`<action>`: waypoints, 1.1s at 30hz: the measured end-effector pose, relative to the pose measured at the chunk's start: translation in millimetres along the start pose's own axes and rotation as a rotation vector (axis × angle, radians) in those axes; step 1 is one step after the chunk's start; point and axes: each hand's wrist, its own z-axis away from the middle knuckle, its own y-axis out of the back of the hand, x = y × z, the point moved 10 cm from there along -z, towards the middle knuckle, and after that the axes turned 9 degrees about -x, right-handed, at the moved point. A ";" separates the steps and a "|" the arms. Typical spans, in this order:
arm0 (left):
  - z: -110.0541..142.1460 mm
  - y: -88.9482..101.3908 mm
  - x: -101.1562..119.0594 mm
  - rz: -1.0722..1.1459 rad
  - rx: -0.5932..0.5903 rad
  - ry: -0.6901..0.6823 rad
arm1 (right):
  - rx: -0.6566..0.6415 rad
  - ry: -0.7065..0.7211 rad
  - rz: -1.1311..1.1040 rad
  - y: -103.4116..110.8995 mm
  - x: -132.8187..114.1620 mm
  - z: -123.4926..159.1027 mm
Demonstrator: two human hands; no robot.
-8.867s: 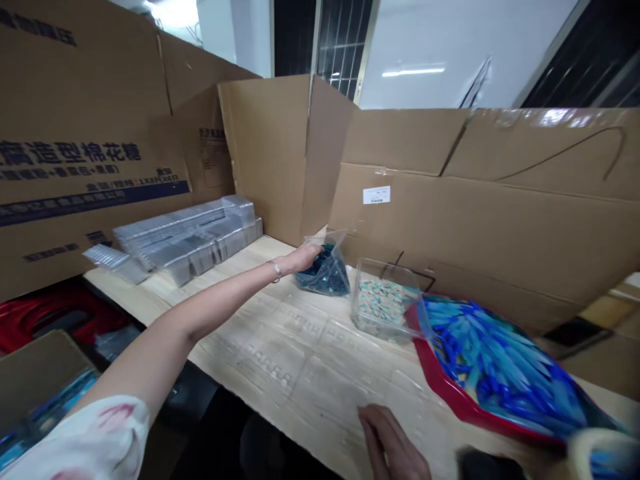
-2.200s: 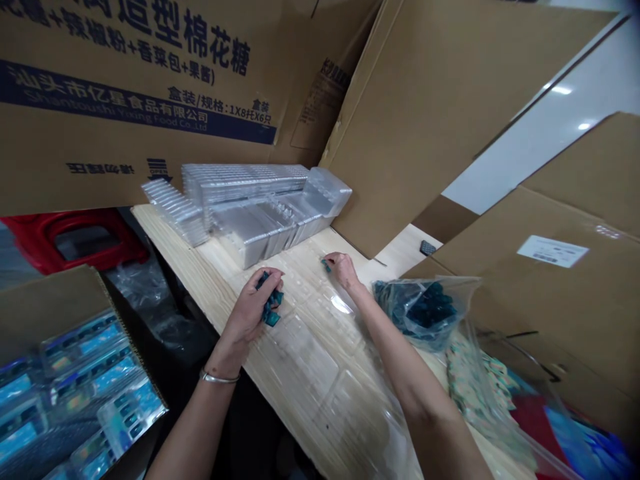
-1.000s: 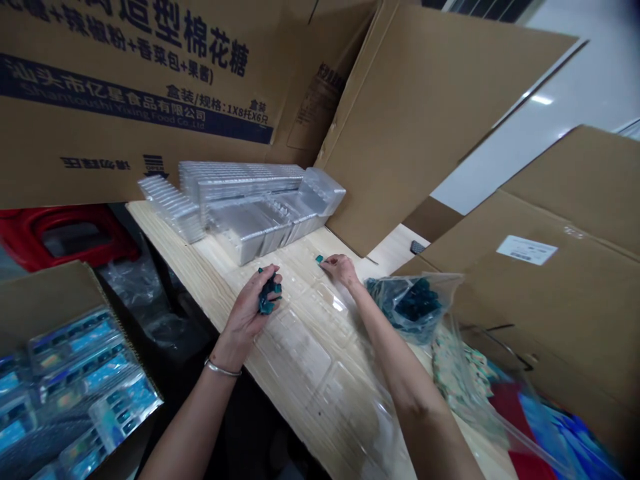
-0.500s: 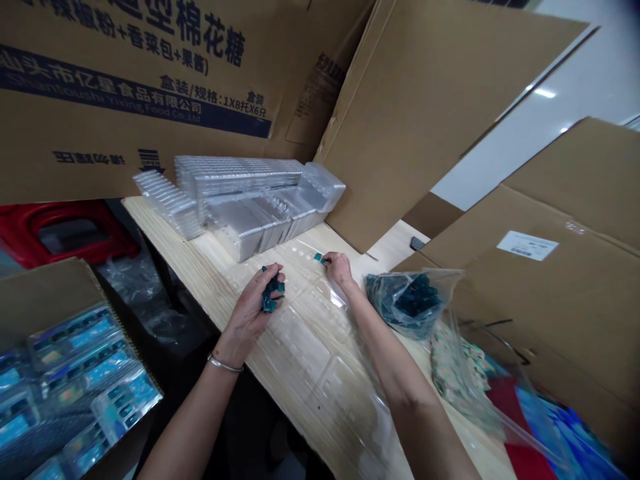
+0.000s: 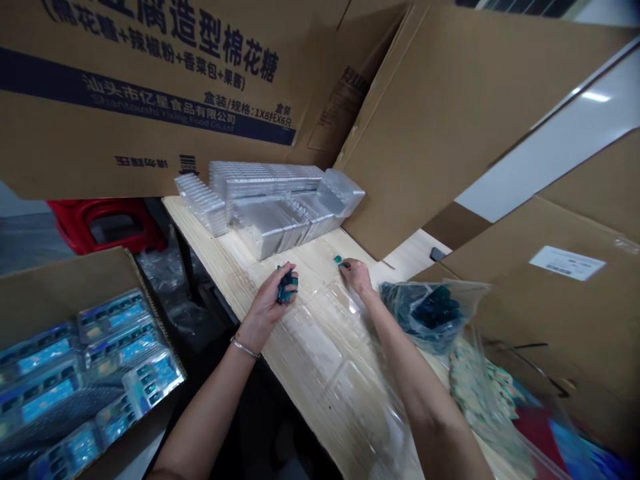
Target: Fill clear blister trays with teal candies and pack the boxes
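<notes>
My left hand (image 5: 273,297), with a bracelet at the wrist, is curled around several small dark teal pieces (image 5: 287,285); their exact kind is too small to tell. Farther right, my right hand (image 5: 357,275) pinches at a small teal piece (image 5: 338,261) over the far end of the clear plastic trays. These clear trays (image 5: 313,340) lie flat on the wooden table (image 5: 220,267) below and between my hands. To the right of my right forearm stands an open clear bag (image 5: 425,310) filled with more of the dark teal pieces.
Stacked clear plastic blister shells (image 5: 290,213) stand at the table's back. Cardboard panels (image 5: 470,113) rise behind and to the right. At lower left, a carton (image 5: 75,273) holds packed blister packs. A red stool (image 5: 107,223) is behind it. Another bag (image 5: 480,393) with patterned pieces lies at right.
The whole view has shifted, so things appear farther right. My left hand still holds the teal pieces, and my right hand is still at the far end of the trays.
</notes>
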 end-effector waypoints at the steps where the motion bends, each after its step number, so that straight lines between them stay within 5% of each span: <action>1: -0.3 -0.7 -0.2 0.005 -0.013 -0.004 | 0.022 0.014 -0.010 5.2 -6.0 3.9; 5: -1.3 -1.9 -1.1 -0.003 -0.038 -0.029 | 0.067 0.200 -0.331 30.0 -63.2 32.6; 9: -1.1 -1.0 2.2 -0.042 -0.004 -0.115 | -0.159 0.429 -0.675 36.4 -146.5 71.8; 12: 0.7 3.6 5.6 -0.053 0.067 -0.178 | -0.231 0.461 -0.792 38.0 -175.2 88.7; 19: -2.3 1.2 -6.4 0.275 -0.010 -0.041 | -0.258 0.136 -1.239 11.3 -143.1 80.8; 24: -1.3 4.2 -2.1 0.437 -0.012 -0.036 | -0.174 0.047 -1.395 3.5 -121.2 70.7; 29: 2.2 1.5 8.7 0.143 0.015 -0.105 | -0.176 -0.072 -1.491 -5.3 -96.1 60.6; 33: 6.3 -14.7 8.1 -0.341 -0.018 -0.132 | -0.109 0.020 -1.363 8.4 -106.1 65.9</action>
